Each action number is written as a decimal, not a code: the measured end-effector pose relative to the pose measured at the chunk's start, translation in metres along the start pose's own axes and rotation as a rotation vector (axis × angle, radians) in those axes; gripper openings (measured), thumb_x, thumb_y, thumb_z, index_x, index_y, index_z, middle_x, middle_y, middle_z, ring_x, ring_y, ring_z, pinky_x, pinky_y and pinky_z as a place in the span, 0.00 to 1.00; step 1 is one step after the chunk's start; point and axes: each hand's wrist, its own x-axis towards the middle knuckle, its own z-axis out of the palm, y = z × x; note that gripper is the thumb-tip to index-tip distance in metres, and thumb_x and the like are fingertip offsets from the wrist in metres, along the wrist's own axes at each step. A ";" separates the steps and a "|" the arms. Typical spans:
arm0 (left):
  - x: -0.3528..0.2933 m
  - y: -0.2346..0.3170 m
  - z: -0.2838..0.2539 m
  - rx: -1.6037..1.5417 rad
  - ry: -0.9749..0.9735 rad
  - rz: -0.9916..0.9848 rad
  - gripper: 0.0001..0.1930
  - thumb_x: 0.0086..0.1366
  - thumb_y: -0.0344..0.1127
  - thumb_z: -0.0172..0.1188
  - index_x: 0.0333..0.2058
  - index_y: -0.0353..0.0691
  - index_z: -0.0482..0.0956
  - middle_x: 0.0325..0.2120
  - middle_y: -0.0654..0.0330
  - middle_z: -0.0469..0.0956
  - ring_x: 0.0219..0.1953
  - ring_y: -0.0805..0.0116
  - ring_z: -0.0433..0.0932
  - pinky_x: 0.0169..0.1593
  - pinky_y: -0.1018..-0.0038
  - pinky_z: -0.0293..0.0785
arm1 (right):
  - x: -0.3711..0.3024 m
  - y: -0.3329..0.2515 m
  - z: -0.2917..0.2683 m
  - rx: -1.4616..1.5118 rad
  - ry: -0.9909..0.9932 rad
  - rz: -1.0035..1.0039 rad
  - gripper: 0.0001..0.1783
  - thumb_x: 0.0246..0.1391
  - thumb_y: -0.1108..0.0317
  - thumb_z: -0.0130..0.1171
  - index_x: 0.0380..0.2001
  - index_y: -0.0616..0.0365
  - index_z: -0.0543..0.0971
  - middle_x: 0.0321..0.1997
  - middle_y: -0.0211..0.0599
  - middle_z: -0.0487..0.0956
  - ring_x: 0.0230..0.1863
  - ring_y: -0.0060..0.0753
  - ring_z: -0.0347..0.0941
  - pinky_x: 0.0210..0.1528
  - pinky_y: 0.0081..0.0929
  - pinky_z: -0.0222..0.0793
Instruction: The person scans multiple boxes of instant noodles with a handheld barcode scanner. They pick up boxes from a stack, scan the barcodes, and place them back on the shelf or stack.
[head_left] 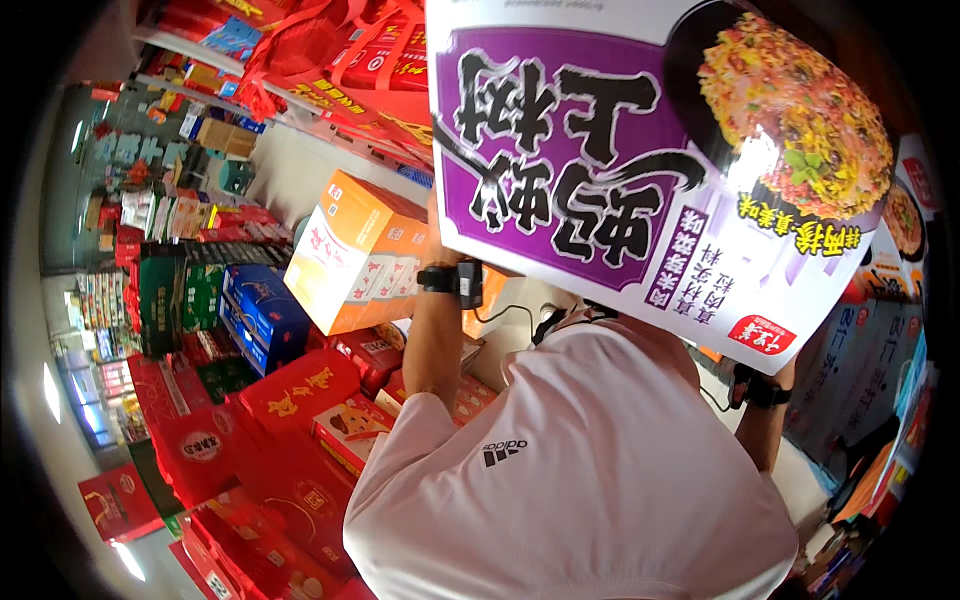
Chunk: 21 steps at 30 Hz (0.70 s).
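A large white and purple carton, printed with a picture of a bowl of food, fills the upper right, held up close to me and tilted. My left hand is at its left edge, with most of the fingers hidden behind it. At the lower right corner, my right hand grips the carton, and only a small part of the hand shows. Both wrists wear black straps with small devices: the left device and the right device. Beside my left forearm stands an orange and white box.
Red gift boxes are stacked at the left, near a blue box and a dark green box. Red bags fill a shelf at the top. More printed cartons stand at the right.
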 end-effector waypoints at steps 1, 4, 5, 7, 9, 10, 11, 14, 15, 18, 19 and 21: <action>-0.004 0.006 -0.005 0.034 0.001 -0.008 0.24 0.72 0.43 0.53 0.62 0.37 0.71 0.57 0.54 0.78 0.57 0.54 0.77 0.61 0.58 0.75 | -0.002 0.001 -0.001 -0.001 0.003 0.008 0.33 0.72 0.46 0.49 0.68 0.58 0.67 0.66 0.42 0.73 0.65 0.41 0.71 0.67 0.43 0.68; -0.021 0.011 -0.022 0.113 0.010 -0.037 0.24 0.71 0.42 0.55 0.62 0.38 0.72 0.56 0.54 0.78 0.57 0.55 0.77 0.60 0.59 0.75 | -0.010 0.006 -0.004 0.001 0.008 0.032 0.32 0.72 0.46 0.49 0.68 0.58 0.67 0.65 0.41 0.74 0.64 0.41 0.71 0.66 0.42 0.69; -0.025 0.011 -0.025 0.137 0.010 -0.047 0.24 0.71 0.42 0.56 0.62 0.38 0.72 0.56 0.54 0.78 0.57 0.55 0.77 0.60 0.59 0.76 | -0.014 0.008 -0.004 0.001 0.010 0.039 0.32 0.72 0.46 0.49 0.68 0.58 0.67 0.65 0.41 0.74 0.63 0.40 0.72 0.65 0.42 0.69; -0.038 0.010 -0.035 0.182 0.010 -0.076 0.24 0.70 0.42 0.57 0.62 0.38 0.72 0.56 0.54 0.78 0.56 0.55 0.77 0.60 0.59 0.76 | -0.022 0.011 -0.005 -0.002 0.018 0.055 0.32 0.72 0.46 0.48 0.68 0.59 0.67 0.64 0.41 0.74 0.63 0.40 0.72 0.65 0.41 0.70; -0.050 0.009 -0.045 0.219 0.009 -0.102 0.24 0.70 0.41 0.58 0.61 0.38 0.72 0.56 0.54 0.78 0.56 0.55 0.78 0.60 0.59 0.76 | -0.030 0.016 -0.005 -0.005 0.016 0.071 0.32 0.73 0.46 0.48 0.67 0.59 0.67 0.64 0.41 0.75 0.62 0.40 0.73 0.64 0.40 0.70; -0.056 0.010 -0.050 0.241 0.010 -0.106 0.25 0.69 0.41 0.58 0.61 0.38 0.72 0.56 0.54 0.79 0.56 0.55 0.78 0.59 0.59 0.76 | -0.034 0.019 -0.005 -0.005 0.015 0.075 0.32 0.73 0.46 0.48 0.67 0.59 0.67 0.64 0.41 0.75 0.62 0.39 0.73 0.64 0.40 0.70; -0.061 0.011 -0.053 0.270 0.001 -0.122 0.25 0.69 0.41 0.59 0.61 0.38 0.72 0.56 0.54 0.79 0.56 0.55 0.78 0.59 0.59 0.76 | -0.040 0.021 -0.006 -0.005 0.020 0.078 0.32 0.73 0.46 0.48 0.67 0.59 0.67 0.63 0.41 0.75 0.61 0.39 0.73 0.64 0.40 0.71; -0.074 0.015 -0.059 0.350 -0.027 -0.156 0.25 0.68 0.40 0.60 0.61 0.39 0.72 0.56 0.54 0.79 0.56 0.55 0.78 0.59 0.60 0.76 | -0.061 0.030 -0.013 -0.002 0.031 0.111 0.32 0.73 0.46 0.47 0.67 0.59 0.67 0.62 0.41 0.76 0.60 0.38 0.74 0.63 0.39 0.71; -0.080 0.016 -0.060 0.385 -0.034 -0.173 0.25 0.68 0.40 0.61 0.61 0.39 0.72 0.56 0.55 0.79 0.56 0.56 0.78 0.59 0.60 0.76 | -0.069 0.033 -0.016 -0.001 0.036 0.129 0.32 0.73 0.46 0.47 0.67 0.59 0.67 0.62 0.41 0.76 0.60 0.38 0.74 0.63 0.38 0.72; -0.090 0.019 -0.063 0.509 -0.090 -0.207 0.25 0.67 0.39 0.62 0.61 0.39 0.72 0.55 0.55 0.79 0.55 0.56 0.78 0.58 0.60 0.76 | -0.093 0.049 -0.022 0.011 0.053 0.191 0.32 0.73 0.46 0.47 0.67 0.60 0.68 0.61 0.41 0.77 0.59 0.37 0.75 0.62 0.37 0.72; -0.100 0.021 -0.065 0.573 -0.116 -0.219 0.25 0.67 0.39 0.63 0.61 0.39 0.73 0.55 0.55 0.79 0.55 0.56 0.78 0.58 0.60 0.76 | -0.104 0.057 -0.026 0.016 0.063 0.212 0.32 0.73 0.46 0.47 0.67 0.60 0.68 0.61 0.41 0.77 0.59 0.37 0.75 0.62 0.37 0.73; -0.118 0.029 -0.066 0.712 -0.187 -0.249 0.26 0.66 0.38 0.64 0.61 0.39 0.73 0.55 0.55 0.79 0.55 0.56 0.78 0.58 0.61 0.76 | -0.127 0.072 -0.030 0.038 0.067 0.265 0.32 0.74 0.46 0.47 0.67 0.60 0.68 0.61 0.41 0.77 0.58 0.37 0.76 0.61 0.36 0.73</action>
